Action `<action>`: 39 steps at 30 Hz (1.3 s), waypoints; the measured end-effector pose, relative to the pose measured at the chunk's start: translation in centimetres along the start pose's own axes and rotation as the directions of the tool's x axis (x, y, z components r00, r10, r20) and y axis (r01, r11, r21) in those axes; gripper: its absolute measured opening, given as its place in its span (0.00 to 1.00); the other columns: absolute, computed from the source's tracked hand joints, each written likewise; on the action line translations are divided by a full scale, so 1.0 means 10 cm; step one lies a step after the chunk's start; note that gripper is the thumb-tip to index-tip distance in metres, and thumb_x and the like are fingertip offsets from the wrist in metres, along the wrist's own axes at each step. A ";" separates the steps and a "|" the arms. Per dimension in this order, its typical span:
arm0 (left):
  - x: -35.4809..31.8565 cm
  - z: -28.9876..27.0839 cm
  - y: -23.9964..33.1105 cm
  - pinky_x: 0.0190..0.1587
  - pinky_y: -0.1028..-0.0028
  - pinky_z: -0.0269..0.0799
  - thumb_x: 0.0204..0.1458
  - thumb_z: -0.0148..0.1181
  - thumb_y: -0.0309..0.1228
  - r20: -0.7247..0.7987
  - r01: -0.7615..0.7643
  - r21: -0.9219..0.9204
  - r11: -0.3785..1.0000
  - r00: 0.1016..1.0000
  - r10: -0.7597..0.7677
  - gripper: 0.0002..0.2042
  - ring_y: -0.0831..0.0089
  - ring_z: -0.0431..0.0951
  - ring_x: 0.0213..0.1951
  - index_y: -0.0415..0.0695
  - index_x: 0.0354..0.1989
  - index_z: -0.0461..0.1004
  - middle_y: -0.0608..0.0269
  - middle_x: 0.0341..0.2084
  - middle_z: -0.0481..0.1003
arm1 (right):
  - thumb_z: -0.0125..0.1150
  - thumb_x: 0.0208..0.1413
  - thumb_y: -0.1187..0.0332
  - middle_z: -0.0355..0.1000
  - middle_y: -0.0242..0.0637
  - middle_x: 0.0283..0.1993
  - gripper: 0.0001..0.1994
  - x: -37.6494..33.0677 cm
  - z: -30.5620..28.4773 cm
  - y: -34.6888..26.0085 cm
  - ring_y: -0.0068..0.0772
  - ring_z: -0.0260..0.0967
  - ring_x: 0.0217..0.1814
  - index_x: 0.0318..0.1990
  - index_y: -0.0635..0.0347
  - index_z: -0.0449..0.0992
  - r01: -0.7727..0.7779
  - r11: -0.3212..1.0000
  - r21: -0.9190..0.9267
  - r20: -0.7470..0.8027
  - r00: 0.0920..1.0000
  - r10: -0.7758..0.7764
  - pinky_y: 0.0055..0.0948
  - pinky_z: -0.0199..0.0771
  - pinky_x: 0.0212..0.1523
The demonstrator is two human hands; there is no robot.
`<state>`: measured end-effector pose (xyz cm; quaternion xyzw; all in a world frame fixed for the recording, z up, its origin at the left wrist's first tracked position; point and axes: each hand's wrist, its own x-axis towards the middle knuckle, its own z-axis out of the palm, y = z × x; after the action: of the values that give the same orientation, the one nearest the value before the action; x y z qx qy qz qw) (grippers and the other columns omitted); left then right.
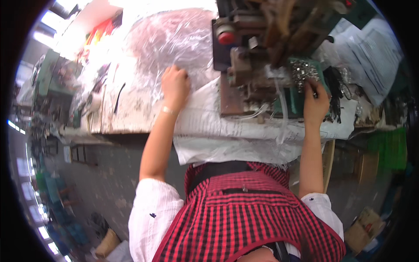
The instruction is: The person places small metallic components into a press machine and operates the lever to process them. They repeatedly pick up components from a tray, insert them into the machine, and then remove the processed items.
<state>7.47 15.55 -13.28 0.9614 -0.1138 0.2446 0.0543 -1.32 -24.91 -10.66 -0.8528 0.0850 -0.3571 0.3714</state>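
Observation:
My left hand (175, 86) rests on the bench beside a heap of clear plastic bags (174, 39), its fingers curled in. What it holds, if anything, is hidden. At the right, my right hand (317, 104) reaches to a green tray (324, 77) of small shiny metal parts (303, 70). Thumb and fingers are pinched together at the edge of the pile, and whatever lies between them is too small to name. Between my hands stands a bench machine (257, 65) with a red button (226, 38). A pale strip (282, 105) hangs from its front.
Dark cords or strips (335, 89) lie right of the tray, near plastic bags with printed sheets (371, 56). White sheeting (227, 148) hangs over the bench's front edge. A roll of tape (93, 102) and a thin black strip (118, 98) are at left. A green crate (388, 148) stands at right.

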 end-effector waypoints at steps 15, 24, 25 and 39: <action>0.29 0.27 0.58 0.41 0.80 0.73 0.66 0.60 0.26 -0.003 0.110 -0.931 0.348 0.951 -0.309 0.08 0.81 0.79 0.37 0.35 0.45 0.81 0.66 0.34 0.81 | 0.68 0.56 0.79 0.79 0.34 0.44 0.14 0.20 0.10 -0.95 0.23 0.75 0.48 0.50 0.64 0.77 -0.089 0.824 0.559 0.134 0.991 0.016 0.22 0.71 0.52; -0.06 -0.17 0.71 0.41 0.78 0.75 0.66 0.58 0.24 -0.163 0.065 -0.869 0.490 0.898 -0.408 0.08 0.77 0.80 0.36 0.34 0.46 0.81 0.61 0.35 0.82 | 0.67 0.56 0.81 0.78 0.39 0.49 0.24 0.11 0.20 -1.20 0.24 0.75 0.50 0.60 0.66 0.69 -0.220 0.611 0.761 0.215 0.973 0.082 0.23 0.72 0.55; -0.07 -0.37 0.79 0.42 0.77 0.76 0.65 0.58 0.23 -0.151 0.069 -0.903 0.423 0.872 -0.465 0.07 0.76 0.81 0.36 0.33 0.45 0.80 0.60 0.36 0.82 | 0.66 0.56 0.81 0.78 0.39 0.50 0.24 0.11 0.15 -1.27 0.24 0.75 0.51 0.61 0.67 0.69 -0.233 0.586 0.776 0.235 0.969 0.074 0.24 0.72 0.55; 0.25 -0.97 1.99 0.22 0.77 0.70 0.41 0.79 0.27 -0.671 -0.745 -0.280 0.606 0.603 0.432 0.11 0.77 0.75 0.21 0.45 0.31 0.80 0.60 0.35 0.81 | 0.65 0.56 0.75 0.78 0.34 0.46 0.18 0.49 -0.35 0.15 0.25 0.74 0.46 0.56 0.59 0.77 -0.082 0.938 0.337 -0.047 0.994 0.104 0.27 0.75 0.48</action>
<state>0.25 -2.63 -2.62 0.6949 -0.4821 0.4653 0.2612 0.03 -30.00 -7.40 -0.7605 0.0751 -0.3755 0.5245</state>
